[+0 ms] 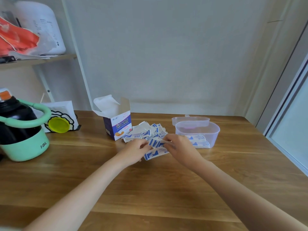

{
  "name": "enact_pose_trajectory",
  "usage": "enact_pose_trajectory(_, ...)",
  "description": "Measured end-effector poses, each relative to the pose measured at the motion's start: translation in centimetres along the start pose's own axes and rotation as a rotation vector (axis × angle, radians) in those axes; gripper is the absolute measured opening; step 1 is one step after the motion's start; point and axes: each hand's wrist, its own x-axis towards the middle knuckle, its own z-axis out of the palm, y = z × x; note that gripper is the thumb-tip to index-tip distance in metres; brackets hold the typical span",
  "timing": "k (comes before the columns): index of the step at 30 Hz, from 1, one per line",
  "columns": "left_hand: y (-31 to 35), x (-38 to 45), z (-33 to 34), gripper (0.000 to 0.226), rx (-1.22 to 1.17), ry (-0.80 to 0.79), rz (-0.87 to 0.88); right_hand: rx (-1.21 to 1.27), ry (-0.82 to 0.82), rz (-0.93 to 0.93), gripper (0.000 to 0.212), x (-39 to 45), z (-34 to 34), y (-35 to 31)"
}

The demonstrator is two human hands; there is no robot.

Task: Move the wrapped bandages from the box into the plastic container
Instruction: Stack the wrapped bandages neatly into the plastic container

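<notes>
A blue and white bandage box stands open on the wooden table. A loose pile of wrapped bandages lies just right of it. My left hand and my right hand meet in front of the pile, both pinching a small bunch of blue-and-white wrapped bandages. The clear plastic container sits to the right of my right hand, with several wrapped bandages lying flat inside it.
The container's clear lid lies behind it. A black and mint-green jug stands at the left, with a napkin holder and a yellow cap beside it. A shelf hangs upper left. The table's right edge runs along a window frame.
</notes>
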Motion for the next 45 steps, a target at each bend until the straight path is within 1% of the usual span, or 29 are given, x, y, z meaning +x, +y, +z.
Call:
enact_pose_trajectory(3,-0.1,-0.3,0.2,0.021,0.078,-0.081,0.022,0.018,0.091,0.017,0.018,-0.1,-0.2,0.2)
enact_pose_trajectory(4,-0.2,-0.3,0.3,0.022,0.109,-0.077,0.024,0.024,0.097,0.027,0.017,-0.2,-0.3,0.4)
enact_pose_trajectory(5,-0.3,-0.2,0.3,0.02,0.101,-0.04,0.017,0.024,0.078,0.033,0.017,-0.3,-0.3,0.6)
enact_pose_trajectory(7,-0.4,0.2,0.3,0.011,0.012,0.043,-0.012,-0.008,-0.011,0.023,0.018,-0.6,-0.3,1.1)
enact_pose_trajectory(8,-0.3,0.3,0.3,0.01,-0.005,0.055,-0.017,-0.034,-0.056,0.015,0.019,-0.7,-0.2,1.2)
enact_pose_trajectory(10,-0.1,0.3,0.5,0.011,0.049,0.027,0.01,-0.06,-0.109,0.016,0.021,-0.9,0.1,1.3)
enact_pose_trajectory(13,0.1,0.1,0.9,0.005,0.12,0.016,0.044,-0.09,-0.138,-0.018,0.022,-0.8,0.9,1.1)
enact_pose_trajectory(14,0.1,0.0,1.0,0.009,0.161,0.0,0.056,-0.127,-0.146,-0.039,0.023,-0.7,1.2,1.1)
enact_pose_trajectory(16,0.0,-0.2,1.0,0.026,0.24,-0.078,0.072,-0.223,-0.15,-0.056,0.026,-0.6,1.7,1.0)
enact_pose_trajectory(17,0.0,-0.2,1.1,0.033,0.241,-0.099,0.075,-0.264,-0.158,-0.069,0.028,-0.6,1.9,1.1)
enact_pose_trajectory(18,-0.1,-0.3,1.2,0.036,0.219,-0.09,0.075,-0.292,-0.169,-0.092,0.029,-0.5,2.1,1.1)
enact_pose_trajectory(19,0.0,-0.4,1.5,0.033,0.186,-0.051,0.075,-0.316,-0.186,-0.118,0.031,-0.5,2.3,1.1)
enact_pose_trajectory(21,0.0,-0.5,2.0,0.023,0.175,0.06,0.091,-0.346,-0.232,-0.145,0.035,-0.5,2.6,1.1)
enact_pose_trajectory(23,0.0,-0.5,2.5,0.019,0.247,0.109,0.126,-0.342,-0.261,-0.134,0.037,-0.6,2.3,1.4)
enact_pose_trajectory(25,0.0,-0.5,2.7,0.018,0.271,0.104,0.165,-0.363,-0.25,-0.112,0.038,-1.1,1.5,2.0)
enact_pose_trajectory(28,-0.3,-0.4,2.3,0.014,0.253,0.074,0.19,-0.422,-0.266,-0.082,0.035,-1.9,-0.3,2.6)
enact_pose_trajectory(30,-0.2,-0.3,2.2,0.014,0.224,0.062,0.179,-0.397,-0.309,-0.031,0.032,-2.0,-0.9,2.4)
enact_pose_trajectory(33,0.3,-0.4,2.3,0.019,0.138,0.046,0.157,-0.361,-0.351,0.031,0.028,-1.3,-0.9,2.0)
enact_pose_trajectory(36,0.8,-0.5,2.5,0.023,0.164,0.067,0.184,-0.284,-0.334,0.065,0.024,-0.9,-0.8,1.7)
enact_pose_trajectory(40,0.6,-0.8,2.2,0.031,0.184,0.144,0.203,-0.243,-0.273,0.07,0.03,-1.1,-0.9,1.9)
enact_pose_trajectory(45,-0.2,-0.9,2.6,0.041,0.37,0.174,0.276,-0.343,-0.22,0.014,0.031,-1.2,0.3,2.6)
